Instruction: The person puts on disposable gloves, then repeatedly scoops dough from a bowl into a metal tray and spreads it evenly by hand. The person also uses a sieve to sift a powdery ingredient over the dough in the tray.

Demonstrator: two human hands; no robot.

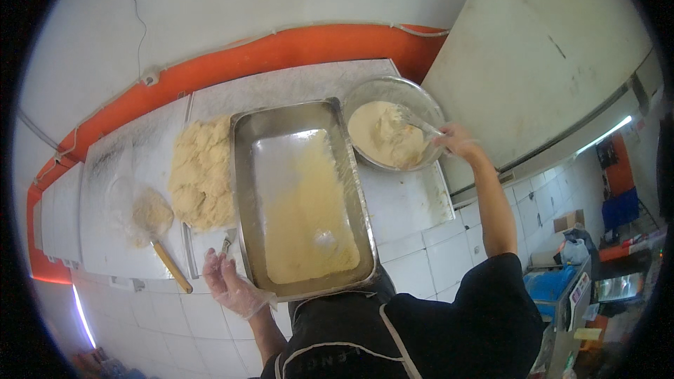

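My right hand (457, 140), in a clear plastic glove, grips the handle of a metal utensil (424, 125). The utensil's head is inside a steel bowl (433, 97) of pale batter (364, 123), beside a thick lump of it. My left hand (231, 285), also gloved, is low at the near left corner of a deep steel pan (246, 179). Just above its fingers is a small fork-like metal utensil (228, 240); whether the fingers hold it is unclear. A layer of yellowish powder (310, 221) covers part of the pan's bottom.
A large mass of dough (202, 173) sits against the pan's left side. Farther left lie a plastic bag of pale crumbs or flour (151, 213) and a wooden handle (172, 267). A tall pale panel (532, 63) stands right of the bowl. An orange-striped wall (295, 47) backs the table.
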